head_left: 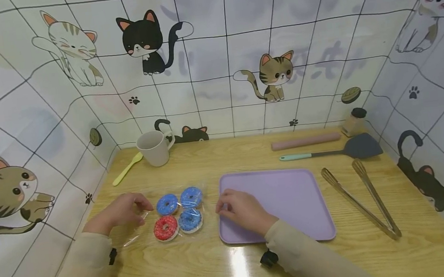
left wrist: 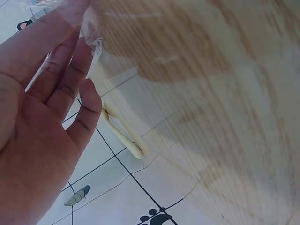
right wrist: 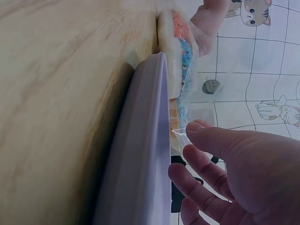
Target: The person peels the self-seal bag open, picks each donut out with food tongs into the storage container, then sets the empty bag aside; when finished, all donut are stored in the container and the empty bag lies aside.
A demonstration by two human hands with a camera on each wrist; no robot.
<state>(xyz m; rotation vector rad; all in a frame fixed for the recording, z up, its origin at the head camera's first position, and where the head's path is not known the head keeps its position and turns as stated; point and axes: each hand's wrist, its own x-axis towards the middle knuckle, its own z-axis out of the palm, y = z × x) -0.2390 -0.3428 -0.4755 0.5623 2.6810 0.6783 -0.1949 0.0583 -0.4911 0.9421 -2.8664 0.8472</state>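
Observation:
On the left, a clear plastic bag (left wrist: 96, 44) holds one red doughnut (head_left: 160, 230) and three blue doughnuts (head_left: 196, 224), lying flat on the table. My left hand (head_left: 125, 210) pinches the bag's loose left end; in the left wrist view the film stretches away from the fingers, whose tips are partly cut off. My right hand (head_left: 243, 209) hovers over the left rim of a lilac tray (head_left: 294, 203), its fingers loosely bent with nothing in them. In the right wrist view that hand is beside the tray's edge, with the bagged doughnuts beyond.
A light mug (head_left: 154, 150) and a yellow spoon (head_left: 127, 169) sit at the back left. Back right are a rolling pin (head_left: 305, 141), a capped jar (head_left: 353, 124) and a spatula (head_left: 361, 146). Metal tongs (head_left: 361, 207) lie right of the tray. Cat-print walls surround the wooden table (head_left: 171, 274).

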